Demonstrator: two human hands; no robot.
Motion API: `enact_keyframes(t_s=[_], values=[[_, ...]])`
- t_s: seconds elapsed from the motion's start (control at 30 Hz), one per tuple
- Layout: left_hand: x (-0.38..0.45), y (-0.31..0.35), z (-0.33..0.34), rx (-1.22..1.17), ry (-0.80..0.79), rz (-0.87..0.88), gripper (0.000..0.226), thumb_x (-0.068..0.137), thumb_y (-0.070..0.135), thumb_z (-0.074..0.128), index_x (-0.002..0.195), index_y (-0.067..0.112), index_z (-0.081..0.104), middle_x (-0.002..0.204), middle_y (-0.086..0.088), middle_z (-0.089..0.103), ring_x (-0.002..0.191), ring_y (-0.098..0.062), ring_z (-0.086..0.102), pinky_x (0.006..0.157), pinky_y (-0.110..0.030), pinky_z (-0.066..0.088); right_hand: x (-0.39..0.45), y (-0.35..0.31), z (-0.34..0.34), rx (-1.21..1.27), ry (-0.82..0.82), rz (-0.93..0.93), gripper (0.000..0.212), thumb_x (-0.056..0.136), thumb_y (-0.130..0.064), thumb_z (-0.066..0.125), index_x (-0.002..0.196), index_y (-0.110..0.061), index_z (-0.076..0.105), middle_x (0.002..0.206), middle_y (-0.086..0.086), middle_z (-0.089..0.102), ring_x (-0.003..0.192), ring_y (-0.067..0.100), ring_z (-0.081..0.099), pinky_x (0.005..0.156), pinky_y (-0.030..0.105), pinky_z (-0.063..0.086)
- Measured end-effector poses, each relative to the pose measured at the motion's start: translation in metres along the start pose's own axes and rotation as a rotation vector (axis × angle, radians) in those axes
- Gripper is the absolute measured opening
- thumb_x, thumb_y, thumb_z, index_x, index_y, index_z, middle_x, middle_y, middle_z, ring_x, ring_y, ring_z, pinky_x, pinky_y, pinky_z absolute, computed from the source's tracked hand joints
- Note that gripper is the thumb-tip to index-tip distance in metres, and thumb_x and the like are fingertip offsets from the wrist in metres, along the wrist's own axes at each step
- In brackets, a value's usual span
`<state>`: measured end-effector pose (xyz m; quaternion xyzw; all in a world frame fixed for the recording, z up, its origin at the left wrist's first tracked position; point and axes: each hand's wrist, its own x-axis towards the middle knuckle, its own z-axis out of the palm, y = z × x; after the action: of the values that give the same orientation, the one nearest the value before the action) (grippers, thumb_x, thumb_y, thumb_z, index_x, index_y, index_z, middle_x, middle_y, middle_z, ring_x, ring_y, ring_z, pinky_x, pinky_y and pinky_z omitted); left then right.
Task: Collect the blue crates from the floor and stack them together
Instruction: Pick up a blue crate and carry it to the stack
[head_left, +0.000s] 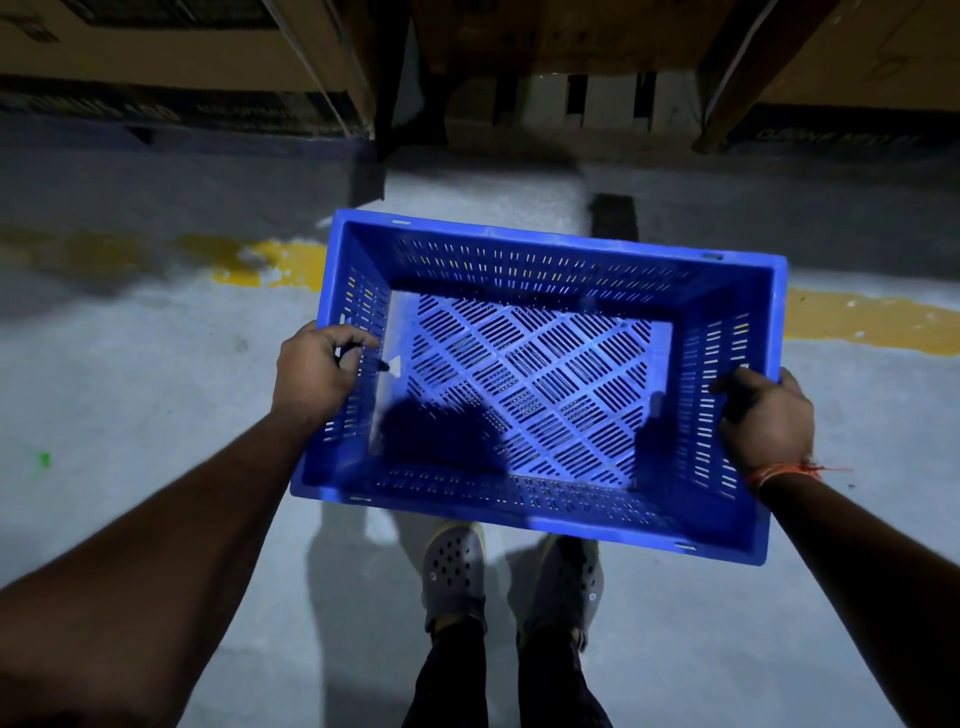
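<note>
I hold the blue slotted crate (530, 384) mid-frame above the grey floor (156, 364), my left hand (317, 371) gripping its left wall, my right hand (766, 415) gripping its right wall, above my grey clogs (453, 571).

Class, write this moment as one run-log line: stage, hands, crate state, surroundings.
stage: carrying | hands: left hand and right hand grip blue crate side walls | crate: empty, held above floor | stack: none visible

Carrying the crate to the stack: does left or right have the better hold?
Neither clearly; likely both. The left hand grips one short side of the blue crate, fingers through the wall slots; the right hand grips the opposite rim. No stack is in view.
</note>
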<state>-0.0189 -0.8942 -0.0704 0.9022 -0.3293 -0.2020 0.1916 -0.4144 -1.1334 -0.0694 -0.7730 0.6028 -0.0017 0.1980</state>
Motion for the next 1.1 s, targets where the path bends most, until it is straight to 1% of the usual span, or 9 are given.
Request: enact_keyframes(t_s=[0.07, 0.13, 0.27, 0.4, 0.5, 0.67, 0.8, 1.0, 1.1], values=[[-0.001, 0.000, 0.003, 0.002, 0.007, 0.012, 0.031, 0.085, 0.011, 0.063, 0.096, 0.039, 0.074, 0.092, -0.007, 0.065, 0.067, -0.022, 0.057, 0.078, -0.034, 0.052, 0.001, 0.002, -0.001, -0.005, 0.002, -0.005, 0.034, 0.069, 0.005, 0.065, 0.094, -0.017, 0.073, 0.104, 0.022, 0.057, 0.085, 0.044, 0.063, 0.080, 0.041, 0.053], [-0.001, -0.003, 0.005, 0.004, 0.004, 0.013, 0.028, 0.085, 0.013, 0.063, 0.099, 0.033, 0.076, 0.094, -0.008, 0.067, 0.071, -0.025, 0.060, 0.079, -0.034, 0.051, 0.003, 0.002, -0.001, -0.014, -0.001, -0.011, 0.036, 0.067, 0.005, 0.067, 0.095, -0.018, 0.073, 0.104, 0.022, 0.058, 0.086, 0.044, 0.063, 0.083, 0.041, 0.053], [-0.001, -0.008, 0.005, -0.012, 0.002, 0.027, 0.029, 0.085, 0.015, 0.061, 0.100, 0.036, 0.075, 0.088, -0.002, 0.062, 0.068, -0.019, 0.055, 0.075, -0.029, 0.046, 0.004, -0.001, -0.002, -0.041, -0.011, 0.011, 0.036, 0.069, 0.005, 0.067, 0.097, -0.017, 0.074, 0.107, 0.023, 0.058, 0.088, 0.045, 0.063, 0.085, 0.042, 0.052], [-0.001, -0.008, 0.005, -0.021, 0.003, 0.050, 0.028, 0.083, 0.016, 0.062, 0.095, 0.037, 0.075, 0.080, 0.004, 0.062, 0.071, -0.017, 0.054, 0.074, -0.029, 0.045, 0.004, 0.000, -0.002, -0.082, -0.003, -0.054, 0.033, 0.067, -0.002, 0.064, 0.096, -0.015, 0.074, 0.097, 0.023, 0.061, 0.087, 0.042, 0.062, 0.083, 0.040, 0.052], [0.002, -0.011, 0.006, -0.027, -0.009, 0.029, 0.027, 0.082, 0.021, 0.059, 0.098, 0.037, 0.074, 0.090, 0.002, 0.071, 0.079, -0.019, 0.062, 0.076, -0.028, 0.046, 0.002, 0.000, -0.003, -0.080, 0.005, -0.047, 0.034, 0.067, 0.002, 0.066, 0.096, -0.014, 0.074, 0.096, 0.024, 0.061, 0.087, 0.043, 0.062, 0.083, 0.041, 0.052], [0.002, -0.015, 0.007, -0.048, 0.000, 0.035, 0.027, 0.083, 0.021, 0.059, 0.098, 0.037, 0.074, 0.093, 0.003, 0.071, 0.077, -0.016, 0.062, 0.076, -0.026, 0.047, -0.002, -0.006, -0.004, -0.087, 0.003, -0.032, 0.036, 0.068, 0.005, 0.066, 0.098, -0.013, 0.074, 0.102, 0.025, 0.060, 0.087, 0.044, 0.062, 0.084, 0.042, 0.051], [0.001, -0.014, 0.008, -0.032, 0.005, 0.066, 0.025, 0.084, 0.019, 0.061, 0.098, 0.035, 0.074, 0.094, 0.002, 0.073, 0.082, -0.020, 0.066, 0.080, -0.032, 0.052, -0.005, -0.002, -0.004, -0.072, 0.003, -0.018, 0.035, 0.071, 0.004, 0.064, 0.098, -0.015, 0.074, 0.104, 0.024, 0.059, 0.084, 0.044, 0.063, 0.083, 0.039, 0.052], [-0.001, -0.010, 0.006, -0.008, 0.020, 0.125, 0.024, 0.085, 0.013, 0.064, 0.097, 0.031, 0.076, 0.083, -0.002, 0.070, 0.074, -0.026, 0.063, 0.077, -0.036, 0.051, -0.005, -0.002, -0.003, -0.059, -0.009, 0.015, 0.035, 0.073, 0.004, 0.065, 0.099, -0.017, 0.074, 0.110, 0.021, 0.059, 0.090, 0.043, 0.064, 0.089, 0.037, 0.050], [-0.003, -0.009, 0.006, 0.023, 0.028, 0.126, 0.025, 0.086, 0.013, 0.064, 0.099, 0.031, 0.076, 0.079, -0.003, 0.064, 0.072, -0.029, 0.061, 0.076, -0.037, 0.050, -0.004, 0.001, -0.004, -0.046, -0.024, -0.001, 0.037, 0.072, 0.006, 0.065, 0.100, -0.016, 0.074, 0.114, 0.020, 0.059, 0.093, 0.044, 0.063, 0.091, 0.038, 0.050]])
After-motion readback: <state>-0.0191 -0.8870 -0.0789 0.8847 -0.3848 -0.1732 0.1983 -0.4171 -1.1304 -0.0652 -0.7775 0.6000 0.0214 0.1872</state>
